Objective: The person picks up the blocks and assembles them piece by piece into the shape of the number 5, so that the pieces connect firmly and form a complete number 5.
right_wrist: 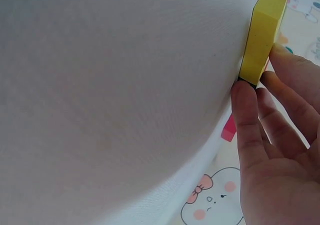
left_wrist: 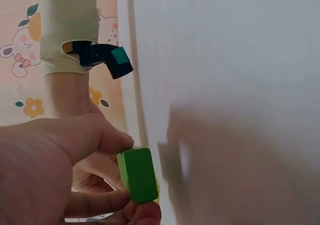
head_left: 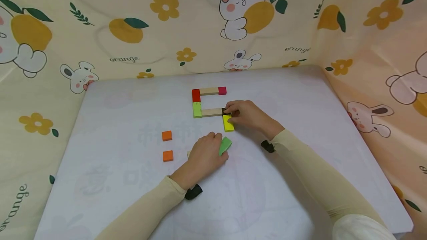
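Note:
My left hand [head_left: 205,153] pinches a green block [left_wrist: 140,175] between thumb and fingers, its end face towards the left wrist camera. In the head view the green block sticks out to the right of that hand, below a yellow block [head_left: 228,123]. My right hand [head_left: 251,117] has its fingertips on a small black block [head_left: 224,111], which is partly hidden by them. The yellow block lies against the black one, with my right thumb close beside it. A wooden strip [head_left: 212,112] joins the black block to a lime block [head_left: 197,109].
Above the lime block come a red block [head_left: 196,95], another wooden strip [head_left: 209,91] and a crimson block [head_left: 222,90]. Two orange blocks, one upper [head_left: 166,136] and one lower [head_left: 168,156], lie left of my left hand. A pale piece [head_left: 188,154] peeks out beside it. Patterned cloth borders the white table [head_left: 110,121].

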A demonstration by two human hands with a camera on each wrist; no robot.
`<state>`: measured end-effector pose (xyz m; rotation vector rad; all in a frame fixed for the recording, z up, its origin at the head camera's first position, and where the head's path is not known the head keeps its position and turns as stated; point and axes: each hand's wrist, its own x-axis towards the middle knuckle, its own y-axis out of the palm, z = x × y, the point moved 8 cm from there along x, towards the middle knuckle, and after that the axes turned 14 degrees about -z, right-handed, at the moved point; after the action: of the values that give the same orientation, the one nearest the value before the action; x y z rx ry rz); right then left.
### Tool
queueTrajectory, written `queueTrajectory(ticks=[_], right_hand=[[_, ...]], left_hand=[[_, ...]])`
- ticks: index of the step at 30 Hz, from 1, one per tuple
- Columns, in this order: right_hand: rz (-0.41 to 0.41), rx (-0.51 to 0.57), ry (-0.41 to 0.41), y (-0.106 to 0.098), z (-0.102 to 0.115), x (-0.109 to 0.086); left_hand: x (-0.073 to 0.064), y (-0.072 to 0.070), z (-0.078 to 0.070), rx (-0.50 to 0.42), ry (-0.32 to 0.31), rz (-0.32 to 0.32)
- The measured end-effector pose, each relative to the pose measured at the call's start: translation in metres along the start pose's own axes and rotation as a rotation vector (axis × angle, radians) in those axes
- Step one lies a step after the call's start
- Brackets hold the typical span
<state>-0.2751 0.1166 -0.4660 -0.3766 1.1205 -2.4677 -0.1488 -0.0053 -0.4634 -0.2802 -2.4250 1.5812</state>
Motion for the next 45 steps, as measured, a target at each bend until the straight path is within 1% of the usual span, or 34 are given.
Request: queueTrajectory(ticks=[7,12,15,20,22,29,36,45], right_hand=[[0.003,0.009,-0.009,0.0,-0.001,-0.001],[0.004,0.011,-0.028,0.0,-0.001,-0.001],[0.005,0.014,-0.023,0.0,-0.001,-0.001],[0.001,0.017,-0.022,0.0,-0.002,-0.001],[-0.001,0.017,-0.028,0.001,-0.002,-0.001],[0.001,0.014,-0.043,0.0,-0.001,-0.001],[0.0,0.003,-0.061,0.001,0.0,0.0],[0.001,-0.048,-0.068,0.002,0.0,0.002]], left_hand=[[0.014,-0.001,-0.002,0.007,0.011,-0.002],[0.019,0.0,-0.002,0.007,0.013,0.003],[0.022,0.002,-0.001,0.014,0.023,-0.002],[0.027,0.005,0.0,0.026,0.024,0.011],[0.029,0.006,0.0,0.031,0.026,0.017],[0.031,0.008,-0.001,0.047,0.06,0.008],[0.033,0.011,0.001,0.041,0.057,0.027],[0.034,0.012,0.003,0.022,0.067,0.027]])
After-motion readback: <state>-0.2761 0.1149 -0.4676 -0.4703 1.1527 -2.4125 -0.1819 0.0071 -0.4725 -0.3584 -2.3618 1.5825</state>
